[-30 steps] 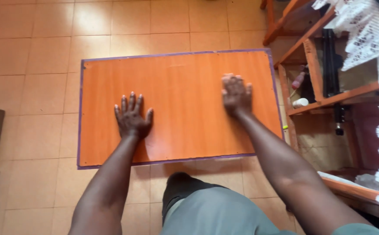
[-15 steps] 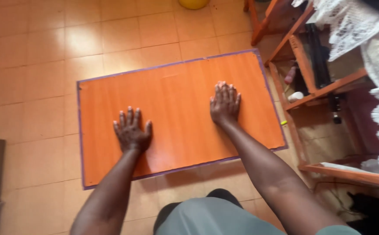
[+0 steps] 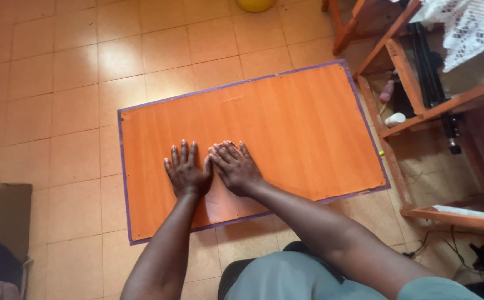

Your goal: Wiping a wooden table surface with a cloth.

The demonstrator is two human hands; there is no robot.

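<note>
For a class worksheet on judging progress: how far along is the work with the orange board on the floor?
Done: the orange board lies flat on the tiled floor. In hand: the left hand and right hand press palms down on it, side by side, thumbs about touching. Left: nothing rests on the board yet, and no tool is in view.

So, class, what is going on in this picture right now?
A person leans over an orange board with a purple edge that lies flat on a tiled floor. Both bare hands press palm down on it, side by side: the left hand and the right hand, thumbs almost touching. Neither holds anything. A wooden shelf unit stands at the board's right end.
</note>
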